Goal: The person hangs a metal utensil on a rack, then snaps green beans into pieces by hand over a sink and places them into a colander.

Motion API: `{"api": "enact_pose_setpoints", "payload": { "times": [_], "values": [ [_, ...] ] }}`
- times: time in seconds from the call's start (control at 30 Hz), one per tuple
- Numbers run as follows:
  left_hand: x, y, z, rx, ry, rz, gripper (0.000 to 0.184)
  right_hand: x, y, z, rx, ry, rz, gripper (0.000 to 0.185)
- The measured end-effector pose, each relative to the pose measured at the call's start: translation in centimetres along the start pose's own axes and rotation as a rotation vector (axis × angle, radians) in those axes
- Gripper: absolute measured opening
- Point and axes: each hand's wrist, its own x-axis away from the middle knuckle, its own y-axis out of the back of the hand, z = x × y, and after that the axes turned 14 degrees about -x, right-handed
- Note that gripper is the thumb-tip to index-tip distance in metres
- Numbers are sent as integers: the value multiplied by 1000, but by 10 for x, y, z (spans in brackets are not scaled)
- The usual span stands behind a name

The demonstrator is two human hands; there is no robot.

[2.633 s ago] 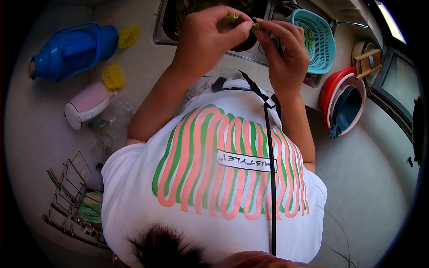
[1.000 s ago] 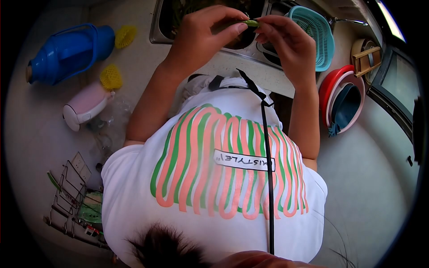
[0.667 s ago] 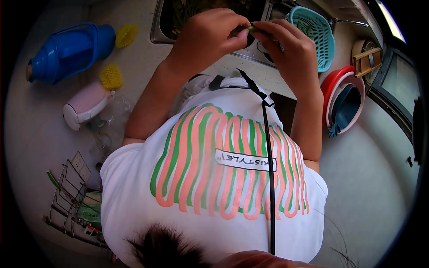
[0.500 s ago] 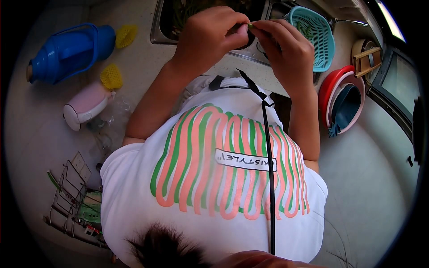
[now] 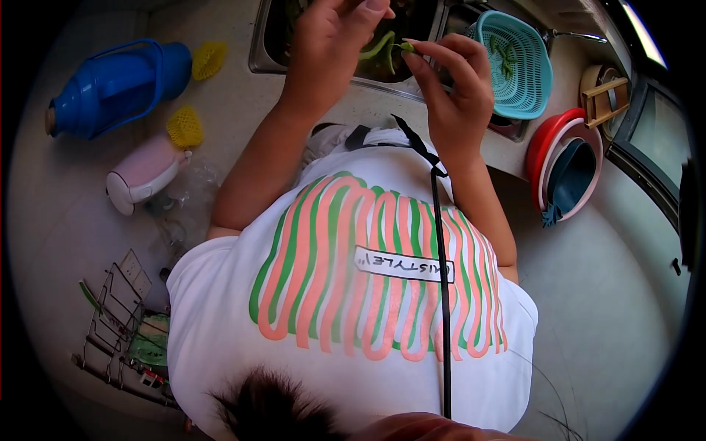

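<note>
My right hand (image 5: 456,92) pinches a small green bean piece (image 5: 407,47) between thumb and fingertips, over the edge of the sink (image 5: 259,55). My left hand (image 5: 334,37) is up and to the left, partly cut off by the top of the view. Its thumb and fingers look closed together, and whatever they hold is hidden. Between the hands, a curved green bean (image 5: 379,47) shows against the dark sink; whether it lies in the sink or is in the air is unclear. Several green pieces sit in the turquoise basket (image 5: 540,88) right of my right hand.
On the left are a blue thermos (image 5: 121,84), yellow scrubbers (image 5: 209,60), a pink-and-white kettle (image 5: 147,173) and a wire rack (image 5: 110,323). Stacked basins (image 5: 540,158) and a wooden-framed slicer (image 5: 604,103) stand at right. A black cord (image 5: 446,316) hangs over my shirt.
My hands, together half a second ago at a small green piece, have come apart. The left moved up and left; the right moved slightly down and left, keeping its pinch. A curved bean now shows between them.
</note>
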Motion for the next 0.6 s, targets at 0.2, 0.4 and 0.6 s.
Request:
{"api": "enact_pose_setpoints", "payload": {
  "times": [0.2,0.4,0.6],
  "values": [
    [8,8,-9,-437,-86,123,19,-4,6,-7,-119,28,-21,20],
    [11,5,-15,-549,-80,113,20,-9,7,-5,-61,86,31,20],
    [13,2,-15,-484,-40,135,18,-5,4,-3,-272,-66,-4,17]
  ]
}}
